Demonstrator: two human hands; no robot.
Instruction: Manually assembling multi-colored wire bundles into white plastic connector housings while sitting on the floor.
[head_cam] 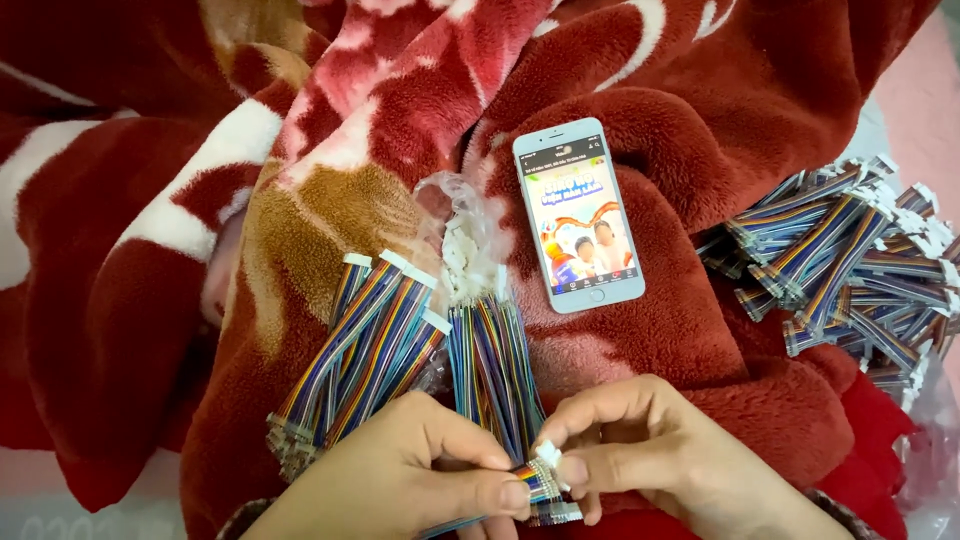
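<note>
My left hand (400,475) pinches the end of a flat rainbow-coloured ribbon cable (535,482) between thumb and forefinger. My right hand (650,450) grips a small white plastic connector (548,455) at that cable's tip. Both hands meet low in the middle of the view, over a red fleece blanket (700,120). Just beyond my fingers lies a bundle of loose multicoloured wires (495,365) with white connectors in a clear plastic bag (465,235). To the left lies a stack of ribbon cables with white connectors (365,345).
A white smartphone (578,212) with a lit screen lies on the blanket beyond my right hand. A large heap of several ribbon cables with connectors (850,265) sits at the right edge on clear plastic. A pale surface (920,90) shows at top right.
</note>
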